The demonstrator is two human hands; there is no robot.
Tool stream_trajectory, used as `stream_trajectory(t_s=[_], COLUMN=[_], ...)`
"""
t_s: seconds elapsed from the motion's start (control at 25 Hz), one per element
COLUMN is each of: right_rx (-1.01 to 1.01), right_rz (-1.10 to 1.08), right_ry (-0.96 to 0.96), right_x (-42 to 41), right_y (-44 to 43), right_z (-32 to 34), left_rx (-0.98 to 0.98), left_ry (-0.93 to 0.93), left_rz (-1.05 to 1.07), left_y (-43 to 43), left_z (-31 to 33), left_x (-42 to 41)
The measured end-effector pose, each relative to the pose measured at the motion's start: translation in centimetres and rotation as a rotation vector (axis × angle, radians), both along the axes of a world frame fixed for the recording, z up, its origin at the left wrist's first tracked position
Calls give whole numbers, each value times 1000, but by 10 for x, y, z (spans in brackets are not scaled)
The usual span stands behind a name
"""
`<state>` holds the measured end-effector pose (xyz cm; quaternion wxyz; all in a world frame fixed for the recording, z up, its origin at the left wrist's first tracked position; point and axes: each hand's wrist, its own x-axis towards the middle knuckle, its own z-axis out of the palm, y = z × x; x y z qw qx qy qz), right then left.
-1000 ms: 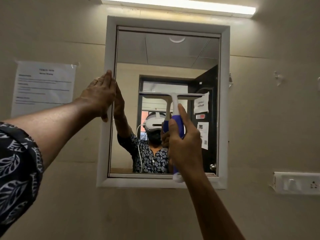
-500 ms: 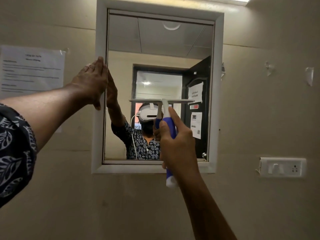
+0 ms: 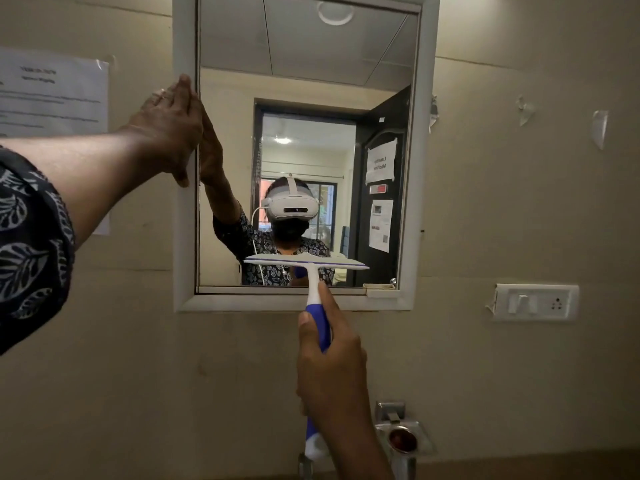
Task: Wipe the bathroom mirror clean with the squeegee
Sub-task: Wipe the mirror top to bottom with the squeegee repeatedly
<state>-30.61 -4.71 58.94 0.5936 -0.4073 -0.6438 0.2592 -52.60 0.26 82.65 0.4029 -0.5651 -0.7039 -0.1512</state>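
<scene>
The wall bears a printed notice at left, a switch plate at right, a metal dish below.

Glossy mirror, plastic squeegee

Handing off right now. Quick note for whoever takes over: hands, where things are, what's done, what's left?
Left hand: fingers straight, pressed flat on the left frame of the mirror.
Right hand: grips the squeegee by its blue handle.
Blade lies level on the glass, centre-right, just above the bottom edge.
Done: this downward stroke looks nearly finished.
Left: run it off the bottom, then probably the left strip; any remaining streaks cannot be judged from here.
</scene>
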Motion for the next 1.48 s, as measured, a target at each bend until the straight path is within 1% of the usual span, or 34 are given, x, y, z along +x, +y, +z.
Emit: stream_trajectory(t_s=[0.16, 0.24, 0.28, 0.36, 0.48, 0.56, 0.64, 0.76, 0.92, 1.12, 1.28, 1.4, 1.48], right_rx=[-74, -57, -5, 180, 431, 557, 637, 710, 738, 713, 629, 556, 523], right_rz=[14, 30, 33, 27, 43, -3, -62, -93, -133, -124, -133, -197, -232], right_ry=[-30, -36, -27, 7, 6, -27, -32, -22, -57, -66, -173, -287, -330], right_x=[2, 3, 3, 1, -11, -25, -38, -57, -75, -83, -84, -82, -82], right_y=[-8, -12, -14, -11, 8, 22, 33, 46, 53, 56, 56, 51, 45], right_z=[-5, 5, 16, 55, 134, 185, 224, 260, 280, 293, 298, 298, 298], left_rx=[6, 6, 5, 24, 29, 39, 31, 33, 10, 13, -5, -9, -1], left_ry=[-3, -3, -4, -9, -5, -10, -14, -25, -27, -35, -43, -36, -30], left_rz=[-1, 0, 5, 13, -4, -10, 4, 5, -5, -11, 2, 3, -1], left_y=[-3, -3, -2, 1, 2, 3, 5, 7, 7, 6, 5, 4, 4], left_z=[0, -1, -1, -2, -1, 0, 0, -1, -1, -1, 0, 0, -1], left_x=[1, 3, 3, 2, -1, -3, -5, -5, -5, -5, -2, -1, -3])
